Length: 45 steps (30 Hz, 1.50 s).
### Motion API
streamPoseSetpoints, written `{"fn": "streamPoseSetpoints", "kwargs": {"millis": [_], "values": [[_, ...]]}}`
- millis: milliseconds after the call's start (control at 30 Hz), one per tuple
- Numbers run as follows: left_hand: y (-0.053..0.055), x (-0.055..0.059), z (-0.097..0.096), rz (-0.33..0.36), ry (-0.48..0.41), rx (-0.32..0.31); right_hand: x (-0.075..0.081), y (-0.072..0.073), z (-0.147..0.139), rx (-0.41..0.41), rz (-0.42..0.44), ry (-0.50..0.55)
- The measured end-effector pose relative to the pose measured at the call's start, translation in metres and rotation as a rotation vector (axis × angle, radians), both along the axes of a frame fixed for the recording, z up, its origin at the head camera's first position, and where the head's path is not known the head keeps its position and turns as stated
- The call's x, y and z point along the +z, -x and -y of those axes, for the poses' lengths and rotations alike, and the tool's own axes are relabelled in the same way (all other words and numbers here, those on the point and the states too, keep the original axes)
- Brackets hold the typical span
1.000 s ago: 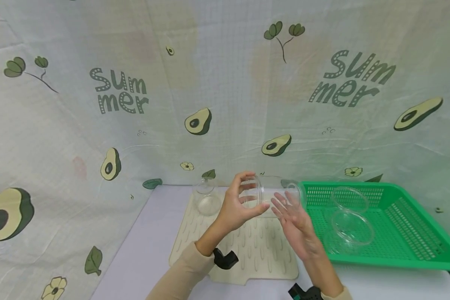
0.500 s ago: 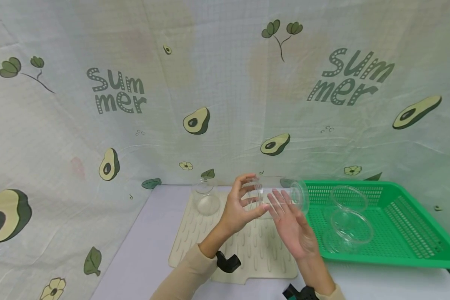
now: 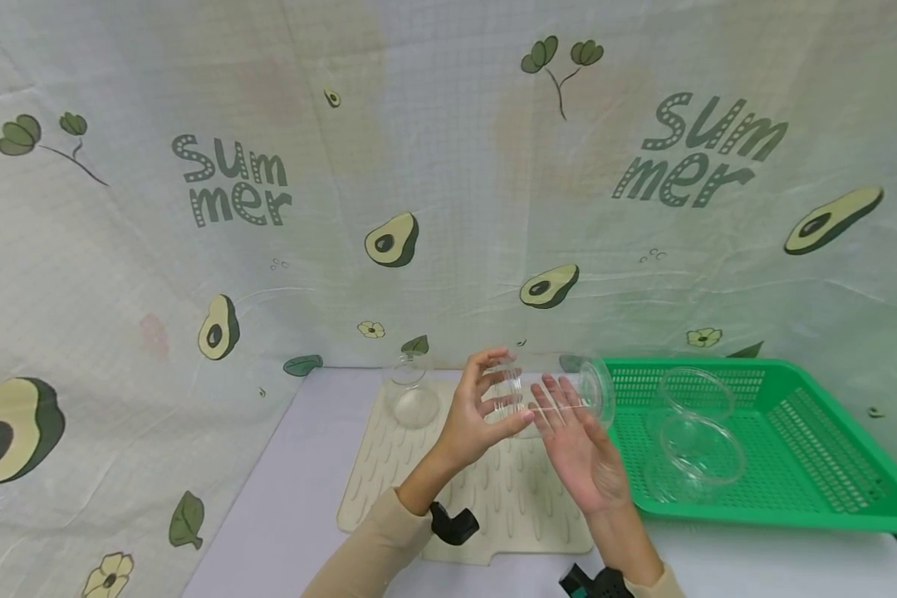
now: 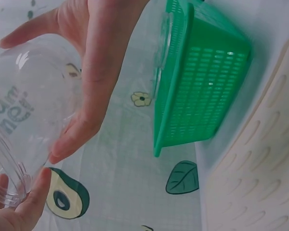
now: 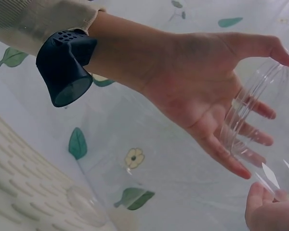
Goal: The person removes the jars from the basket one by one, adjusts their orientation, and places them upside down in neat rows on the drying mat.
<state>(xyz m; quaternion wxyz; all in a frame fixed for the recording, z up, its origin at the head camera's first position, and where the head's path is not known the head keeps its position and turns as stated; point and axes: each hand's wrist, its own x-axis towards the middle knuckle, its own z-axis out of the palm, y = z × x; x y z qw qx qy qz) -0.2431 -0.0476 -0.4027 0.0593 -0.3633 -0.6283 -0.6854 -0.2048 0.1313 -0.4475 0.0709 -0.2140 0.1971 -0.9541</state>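
Observation:
A clear jar (image 3: 549,382) lies on its side in the air over the beige ribbed mat (image 3: 508,531), in the head view. My left hand (image 3: 473,411) grips its ridged left end, thumb in front and fingers wrapped over the far side. My right hand (image 3: 579,457) is palm-up at the jar's lower right, fingers extended and touching or very near the wall; the transparency makes exact contact hard to judge. The right wrist view shows the ridged end of the jar (image 5: 253,108) within the left hand's spread fingers. In the left wrist view the jar's rounded body (image 4: 38,82) shows.
Another clear round vessel (image 3: 411,403) stands at the mat's back left. To the right is a green perforated basket (image 3: 815,507) holding clear round containers (image 3: 698,453). A patterned cloth (image 3: 448,166) hangs behind the table.
My right hand has shifted slightly left and turned its palm more toward the head camera, fingers straighter along the jar. The left hand keeps its grip; the jar has barely moved.

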Motion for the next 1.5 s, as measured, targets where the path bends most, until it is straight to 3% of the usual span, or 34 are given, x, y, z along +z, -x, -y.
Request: {"fn": "streamPoseSetpoints", "kwargs": {"millis": [367, 700, 967, 1133, 1333, 1400, 1500], "values": [[-0.004, 0.002, 0.005, 0.006, 0.085, 0.011, -0.003, 0.000, -0.002, -0.002, 0.023, 0.050], [-0.004, 0.006, 0.021, -0.089, 0.145, 0.065, -0.003, 0.002, -0.005, -0.026, 0.001, 0.015], [-0.009, 0.010, 0.040, -0.148, 0.228, 0.161, -0.001, 0.006, -0.011, -0.048, -0.041, -0.052], [-0.010, 0.007, 0.058, -0.172, 0.279, 0.237, 0.001, 0.009, -0.012, -0.089, -0.046, -0.087], [-0.009, -0.004, 0.083, -0.177, 0.331, 0.324, 0.002, 0.016, -0.012, -0.116, -0.068, -0.064], [-0.016, 0.000, 0.089, -0.157, 0.345, 0.346, 0.002, 0.019, -0.013, -0.121, -0.074, -0.082], [-0.017, -0.008, 0.100, -0.135, 0.392, 0.398, 0.001, 0.022, -0.014, -0.127, -0.062, -0.097]]}}
